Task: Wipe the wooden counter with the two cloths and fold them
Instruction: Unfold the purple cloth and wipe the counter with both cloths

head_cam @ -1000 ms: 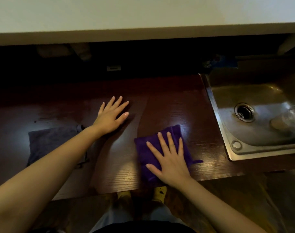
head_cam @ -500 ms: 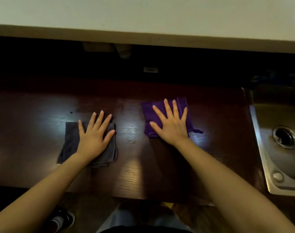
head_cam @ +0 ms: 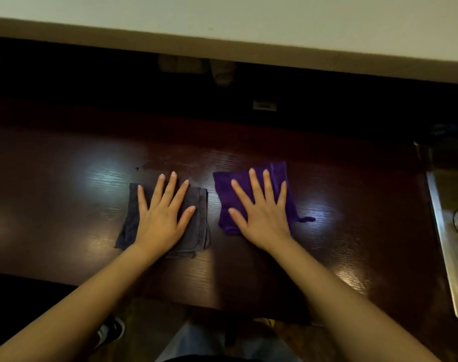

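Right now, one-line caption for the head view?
Left hand flat on grey cloth, right hand flat on purple cloth, side by side on wooden counter.

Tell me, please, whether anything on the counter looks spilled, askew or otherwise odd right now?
Little stands out. A small dark speck sits on the wooden counter just beyond the grey cloth, beside a faint streak. A loose tag pokes from the purple cloth.

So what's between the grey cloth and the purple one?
Nothing: the head view shows only a bare strip of wooden counter between the grey cloth and purple cloth.
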{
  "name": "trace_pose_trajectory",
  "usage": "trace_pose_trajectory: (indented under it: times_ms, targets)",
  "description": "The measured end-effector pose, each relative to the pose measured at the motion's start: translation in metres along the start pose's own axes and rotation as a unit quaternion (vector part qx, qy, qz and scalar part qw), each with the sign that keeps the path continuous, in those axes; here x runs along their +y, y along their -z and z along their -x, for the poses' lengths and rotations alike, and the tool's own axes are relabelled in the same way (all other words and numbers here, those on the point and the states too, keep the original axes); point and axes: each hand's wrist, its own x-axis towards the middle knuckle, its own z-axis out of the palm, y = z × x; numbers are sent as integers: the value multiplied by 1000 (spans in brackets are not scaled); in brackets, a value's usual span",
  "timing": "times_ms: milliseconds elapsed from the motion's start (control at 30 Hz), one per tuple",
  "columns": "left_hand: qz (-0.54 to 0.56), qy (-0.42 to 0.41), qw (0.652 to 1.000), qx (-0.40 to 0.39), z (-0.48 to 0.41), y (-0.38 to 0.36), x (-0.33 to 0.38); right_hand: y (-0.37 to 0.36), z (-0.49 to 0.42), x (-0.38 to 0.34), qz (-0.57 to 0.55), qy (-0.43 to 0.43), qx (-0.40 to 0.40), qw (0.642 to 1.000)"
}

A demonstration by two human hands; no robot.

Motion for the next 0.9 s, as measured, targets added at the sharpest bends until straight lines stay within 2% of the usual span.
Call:
trace_pose_trajectory:
  times_ms: [167, 500, 633, 767, 900]
  targets:
    - [-14, -2, 1000, -6, 3, -4, -4, 0, 3, -4, 4, 18, -12, 1000]
    - [24, -25, 999, -24, 8, 1, -13, 11, -118, -29, 11, 90, -47, 995]
    - [-23, -11, 1000, -1, 15, -1, -15, 16, -147, -41, -4, 96, -58, 994]
    - [-24, -10, 1000, -1, 15, -3, -17, 14, -131, -37, 2, 95, -48, 994]
    - [-14, -13, 1000, 1, 14, -3, -17, 7, -73, -25, 0, 81, -13, 997]
